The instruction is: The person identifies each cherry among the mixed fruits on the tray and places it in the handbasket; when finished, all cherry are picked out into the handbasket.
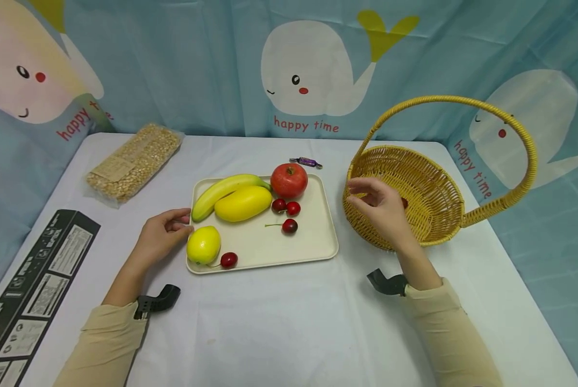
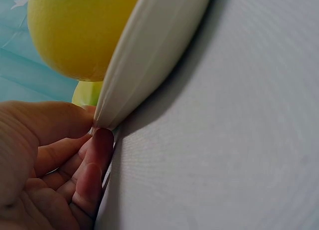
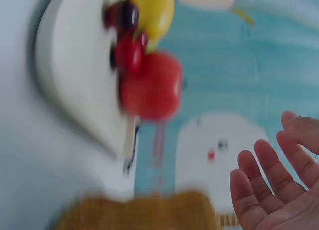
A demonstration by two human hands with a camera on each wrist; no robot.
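My left hand (image 1: 162,239) pinches the left rim of the cream tray (image 1: 255,247) between thumb and fingers, as the left wrist view shows. Beside it on the tray lies a lemon (image 1: 204,245). A banana (image 1: 226,192), a mango (image 1: 243,203), a red apple-like fruit (image 1: 289,181) and several cherries (image 1: 290,226) share the tray. Over the left side of the wicker basket (image 1: 443,196) hovers my right hand (image 1: 383,209), its relaxed fingers holding nothing. Inside the basket a small dark red thing (image 1: 404,203) shows, partly hidden by that hand.
The basket's tall handle (image 1: 528,145) arches above it. Behind the tray lies a purple wrapped candy (image 1: 306,162). A bag of pale grains or beans (image 1: 133,164) rests at the back left, with a long black box (image 1: 39,290) along the left edge.
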